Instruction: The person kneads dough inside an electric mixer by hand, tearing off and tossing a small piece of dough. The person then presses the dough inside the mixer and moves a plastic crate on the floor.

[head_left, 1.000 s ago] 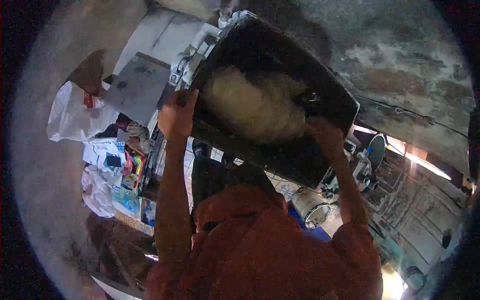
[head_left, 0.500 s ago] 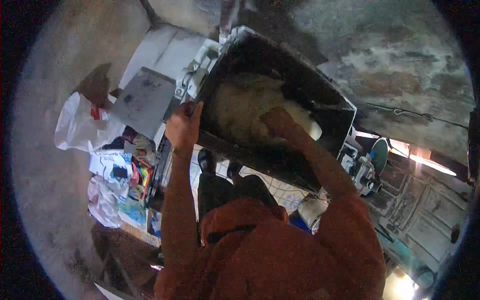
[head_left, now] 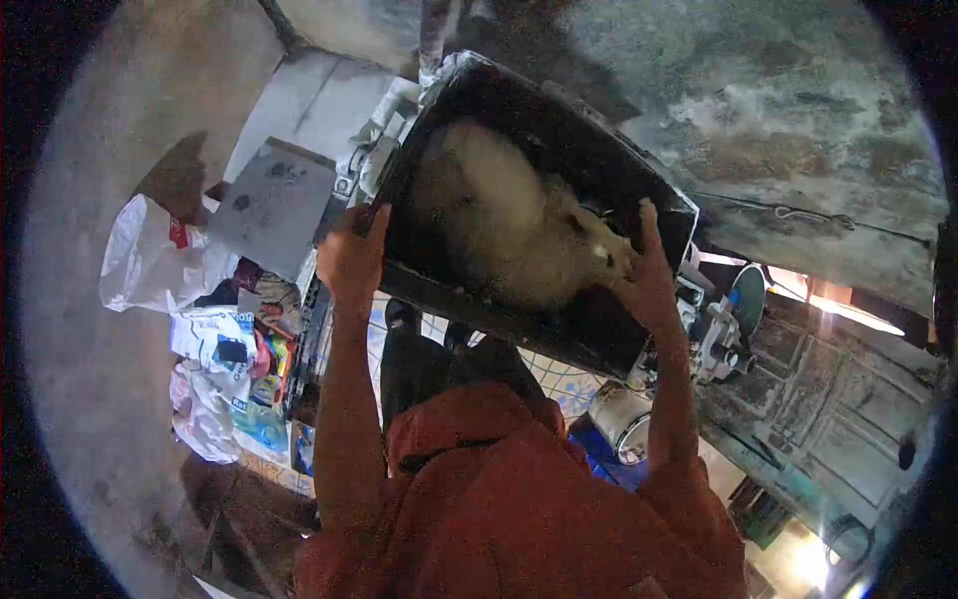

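Observation:
A deep, dark trough (head_left: pixel 554 339) with a pale rim lies in front of me. Inside it is a large pale mass that looks like dough (head_left: pixel 499 215), heaped from the far left toward the right end. My left hand (head_left: pixel 349 262) is closed around the trough's left edge, thumb on the inner side. At the right end, my right hand (head_left: pixel 651 285) is spread, one finger pointing up. Its other fingers are at the mass's right edge; whether they press into it I cannot tell.
White-coated machine fittings (head_left: pixel 374 150) flank the trough's left side, beside a grey board (head_left: pixel 269 210). Plastic bags (head_left: pixel 215 384) and packets are piled at left. A machine part with a disc (head_left: pixel 723 334) stands right. Below are a white bucket (head_left: pixel 621 419) and tiled floor.
My right hand has drawn back from the middle of the mass to the trough's right end, and its fingers have spread. My left hand stays on the edge. The mass's shape has shifted.

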A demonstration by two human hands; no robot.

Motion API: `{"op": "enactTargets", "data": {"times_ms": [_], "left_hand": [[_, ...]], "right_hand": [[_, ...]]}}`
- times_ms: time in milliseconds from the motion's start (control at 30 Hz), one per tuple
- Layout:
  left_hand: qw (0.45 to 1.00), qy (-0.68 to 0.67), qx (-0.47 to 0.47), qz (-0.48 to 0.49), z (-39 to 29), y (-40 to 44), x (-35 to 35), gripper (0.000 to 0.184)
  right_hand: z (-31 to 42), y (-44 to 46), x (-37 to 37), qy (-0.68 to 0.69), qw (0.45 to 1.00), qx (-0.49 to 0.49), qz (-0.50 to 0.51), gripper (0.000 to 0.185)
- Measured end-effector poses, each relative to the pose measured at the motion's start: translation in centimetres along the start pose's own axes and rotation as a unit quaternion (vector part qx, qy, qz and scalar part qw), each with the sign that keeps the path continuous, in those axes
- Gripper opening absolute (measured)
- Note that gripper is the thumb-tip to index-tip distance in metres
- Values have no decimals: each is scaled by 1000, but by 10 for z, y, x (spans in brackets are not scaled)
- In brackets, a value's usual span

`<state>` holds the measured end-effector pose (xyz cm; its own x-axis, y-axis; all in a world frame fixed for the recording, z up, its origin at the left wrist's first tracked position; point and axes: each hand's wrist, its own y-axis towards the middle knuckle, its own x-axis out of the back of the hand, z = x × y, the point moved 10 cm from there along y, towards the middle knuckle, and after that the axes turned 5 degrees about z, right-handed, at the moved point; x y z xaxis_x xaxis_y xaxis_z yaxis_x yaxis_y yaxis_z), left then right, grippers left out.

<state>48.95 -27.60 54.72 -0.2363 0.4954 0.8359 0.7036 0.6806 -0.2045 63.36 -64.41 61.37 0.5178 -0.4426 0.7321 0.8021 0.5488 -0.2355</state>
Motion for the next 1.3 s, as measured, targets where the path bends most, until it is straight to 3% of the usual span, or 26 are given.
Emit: {"op": "enactTargets", "data": {"times_ms": [33,167,200,233,267,367,433,500,533,567,600,633,667,733,767,833,933,1067,1133,1167,1300], "left_hand": [[1000,-18,-5,-5,2,1,-3,45],[1000,10,-23,-19,7,2,-8,45],[999,-12,-26,-18,8,2,-8,45],[999,-35,-30,-19,7,2,-8,45],[998,-58,-22,4,7,2,-9,45],[998,-67,-11,4,6,1,-7,45],[999,-52,-6,-8,7,2,-4,46],[999,-36,8,10,8,0,-5,48],[999,-38,9,5,12,2,-9,48],[999,-36,11,5,14,3,-10,48],[1000,-22,15,7,15,3,-12,48],[1000,-7,20,10,16,3,-12,48],[1000,-5,22,10,17,3,-12,48],[999,-44,5,0,8,0,-5,48],[999,-42,7,0,6,-2,-2,48],[996,-86,26,16,8,-3,-1,48],[999,-24,37,24,13,3,-8,47],[999,-28,14,-9,14,4,-7,47],[998,-61,23,13,18,3,-10,47],[998,-60,24,13,18,3,-10,47],[998,-54,17,-4,12,1,-5,47]], "right_hand": [[5,-8,23,-91,987,67,-118,79],[-3,-23,72,-138,966,25,-217,76],[3,-24,87,60,974,-27,-217,74],[-2,-27,90,255,941,-76,-210,71],[-19,-26,86,361,906,-65,-212,70],[-34,-20,67,349,919,-96,-156,75],[-35,-19,54,358,922,-47,-141,74],[-53,-25,47,186,957,-153,-161,73],[-71,-23,41,132,974,-58,-177,78],[-82,-24,37,133,974,-58,-175,78],[-60,-24,37,-49,982,30,-178,76],[-37,-27,27,-229,950,118,-175,75],[-39,-27,22,-227,951,119,-173,75],[-72,-24,20,16,982,-36,-182,65],[-66,-26,18,17,983,-36,-180,65],[-56,-24,-3,-6,994,-95,-51,36],[-78,-27,-28,-45,997,-64,14,35],[-89,-27,-39,-40,996,-82,5,28],[-75,-24,-39,-184,983,-12,13,27],[-75,-22,-41,-183,983,-11,13,27],[-74,-12,-39,-144,989,-29,-2,45]]}}
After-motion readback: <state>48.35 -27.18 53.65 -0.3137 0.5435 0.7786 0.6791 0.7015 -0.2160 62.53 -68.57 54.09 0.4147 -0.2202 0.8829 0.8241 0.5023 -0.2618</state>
